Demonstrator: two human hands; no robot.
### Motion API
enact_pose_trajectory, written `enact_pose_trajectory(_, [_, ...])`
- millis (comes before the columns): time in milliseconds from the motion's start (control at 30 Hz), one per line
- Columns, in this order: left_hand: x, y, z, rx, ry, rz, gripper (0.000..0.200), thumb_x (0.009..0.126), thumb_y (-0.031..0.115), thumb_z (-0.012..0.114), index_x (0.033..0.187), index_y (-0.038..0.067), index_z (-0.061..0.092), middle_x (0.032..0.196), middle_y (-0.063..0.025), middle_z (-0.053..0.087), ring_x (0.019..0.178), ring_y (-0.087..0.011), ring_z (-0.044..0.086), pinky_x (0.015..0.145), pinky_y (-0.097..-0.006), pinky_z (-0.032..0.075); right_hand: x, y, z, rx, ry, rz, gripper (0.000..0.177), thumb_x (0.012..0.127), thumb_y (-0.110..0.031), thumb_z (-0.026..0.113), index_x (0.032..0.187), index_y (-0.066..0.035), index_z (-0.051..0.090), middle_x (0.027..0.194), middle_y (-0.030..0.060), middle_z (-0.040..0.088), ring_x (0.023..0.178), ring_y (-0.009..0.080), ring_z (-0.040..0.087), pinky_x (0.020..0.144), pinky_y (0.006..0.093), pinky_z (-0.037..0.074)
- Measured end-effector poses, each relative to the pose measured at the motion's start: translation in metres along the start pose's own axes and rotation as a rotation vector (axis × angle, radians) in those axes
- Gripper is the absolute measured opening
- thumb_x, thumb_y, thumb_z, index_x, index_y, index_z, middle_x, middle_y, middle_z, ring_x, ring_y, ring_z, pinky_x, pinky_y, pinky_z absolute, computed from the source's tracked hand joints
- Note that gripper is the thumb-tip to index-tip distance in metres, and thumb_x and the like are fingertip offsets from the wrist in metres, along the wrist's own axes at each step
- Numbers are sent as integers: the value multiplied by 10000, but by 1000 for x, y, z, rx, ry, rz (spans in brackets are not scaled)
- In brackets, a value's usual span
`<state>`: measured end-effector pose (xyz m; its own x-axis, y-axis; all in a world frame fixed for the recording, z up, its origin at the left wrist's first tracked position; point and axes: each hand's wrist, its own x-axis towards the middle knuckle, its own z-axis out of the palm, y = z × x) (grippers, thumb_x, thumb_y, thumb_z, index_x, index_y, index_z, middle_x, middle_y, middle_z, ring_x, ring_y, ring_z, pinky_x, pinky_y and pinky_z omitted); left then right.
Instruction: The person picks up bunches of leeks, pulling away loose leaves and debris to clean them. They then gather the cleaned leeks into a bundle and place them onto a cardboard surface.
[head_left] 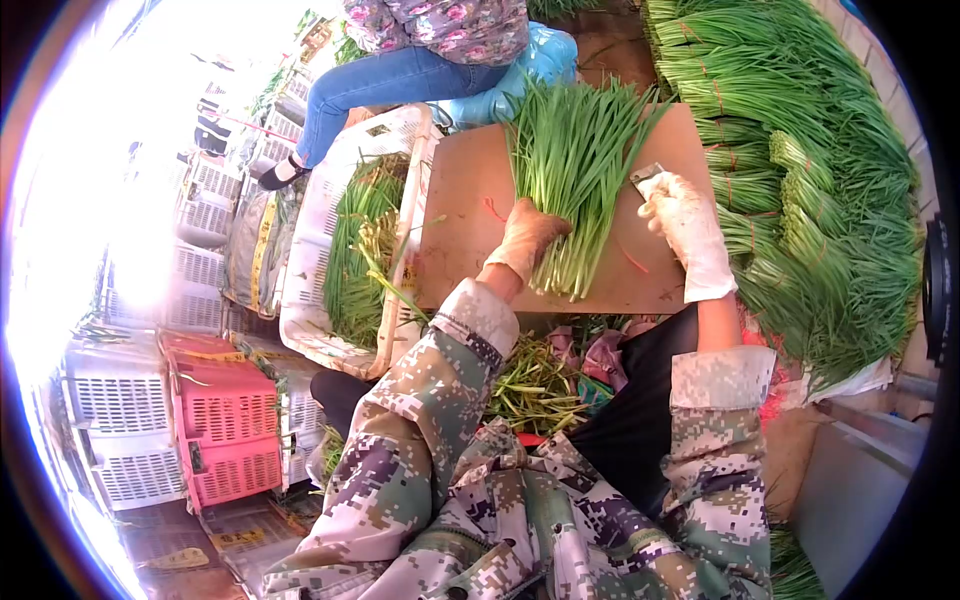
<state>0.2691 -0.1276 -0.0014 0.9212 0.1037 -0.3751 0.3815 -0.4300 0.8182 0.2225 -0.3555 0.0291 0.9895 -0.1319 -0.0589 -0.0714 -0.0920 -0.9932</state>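
A loose bunch of garlic chives lies on a brown board, pale stem ends toward me and green leaves pointing away. My left hand, in a light glove, is closed around the lower left side of the bunch. To the right of the chives, my right hand in a white glove grips a small metal blade, apart from the bunch. The blade's handle is hidden in the fingers. A red tie lies on the board between the stems and my right wrist.
A white plastic crate holding chives stands left of the board. Bundled chives are piled along the right. Trimmings lie by my legs. A person in jeans sits beyond the crate. Stacked crates, one pink, stand far left.
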Motion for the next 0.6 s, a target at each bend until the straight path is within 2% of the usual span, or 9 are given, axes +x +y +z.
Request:
enact_pose_trajectory(33, [-4,6,-1,136,9,12,411,664,3,746,1032,-79,584,903,-171,671,767,-240,667,666,-344,551,-4,-6,1,-57,-77,123,125,906,-150,512,917,-70,608,690,34,600,545,75,532,491,228,419])
enact_pose_trajectory(100, [-14,23,-8,250,-24,43,469,667,125,778,1042,-85,589,926,-181,675,806,-237,670,728,-340,541,2,13,4,-144,-154,142,135,892,-195,548,874,-80,618,684,47,608,529,127,550,497,255,432])
enact_pose_trajectory(167, [-27,41,-14,602,-37,76,553,677,238,782,1078,-88,586,964,-195,675,846,-263,672,773,-355,535,14,46,10,-714,-215,-330,181,870,-246,568,838,-74,613,695,88,616,549,212,578,532,320,464])
enact_pose_trajectory(200, [-26,38,-19,693,2,151,593,694,321,764,1117,-56,592,985,-201,674,898,-297,664,805,-367,527,23,79,11,-940,-164,-772,235,851,-285,570,799,-59,605,730,126,618,600,278,599,574,391,477])
enact_pose_trajectory(233, [-29,40,-23,707,74,253,449,681,335,696,923,-42,662,907,-262,658,898,-373,650,809,-418,514,16,63,18,-675,-301,-182,252,843,-275,554,767,-39,599,710,134,611,619,281,608,612,407,480])
enact_pose_trajectory(300, [-33,48,-35,804,114,258,511,731,350,725,1107,17,631,960,-201,676,928,-317,651,833,-373,510,6,40,23,-686,-318,15,242,853,-263,555,794,-40,630,731,132,657,660,268,643,626,393,507])
enact_pose_trajectory(433, [-28,32,-60,739,115,308,375,760,286,698,990,-9,671,886,-176,683,809,-267,669,751,-353,514,10,40,30,-663,-398,170,238,857,-247,550,800,-31,632,657,119,646,585,243,637,584,377,509])
enact_pose_trajectory(500, [-23,14,-67,518,59,332,297,715,251,656,875,2,684,832,-225,665,839,-343,651,785,-390,507,15,41,32,-863,-468,122,228,854,-243,570,803,-30,632,668,114,649,573,232,631,567,356,504])
enact_pose_trajectory(600, [-24,-5,-70,381,16,267,197,742,177,641,853,23,695,790,-161,679,784,-250,670,745,-340,517,12,47,30,-852,-419,-36,220,857,-240,578,797,-36,633,656,103,640,563,214,625,554,334,499])
